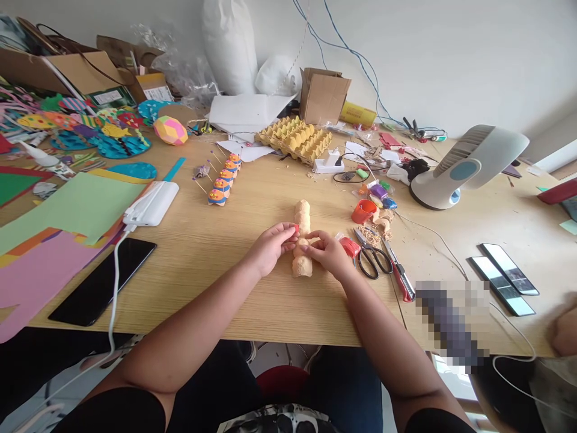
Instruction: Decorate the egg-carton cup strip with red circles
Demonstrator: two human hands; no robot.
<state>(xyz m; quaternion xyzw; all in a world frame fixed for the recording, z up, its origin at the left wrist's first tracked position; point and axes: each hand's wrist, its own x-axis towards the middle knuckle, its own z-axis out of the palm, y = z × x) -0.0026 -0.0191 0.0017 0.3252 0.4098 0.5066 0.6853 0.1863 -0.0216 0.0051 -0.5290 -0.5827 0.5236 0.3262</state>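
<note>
A tan strip of egg-carton cups (302, 239) lies lengthwise on the wooden table (216, 264) in front of me. My left hand (270, 245) is closed in a pinch on a small red piece (296, 227) at the strip's left side. My right hand (330, 252) rests against the strip's right side, fingers curled and touching it near its middle. Just right of that hand lie a red packet (350, 246) and black-handled scissors (373, 257).
Red cup (363, 210), clay pieces (378, 193), box cutter (400, 275), desk fan (464, 165) and two phones (505, 276) at right. Painted carton figure (224, 179), yellow egg tray (295, 138), power bank (152, 203), black phone (104, 279), coloured paper (67, 210) at left. Another person's hand (565, 328) at right edge.
</note>
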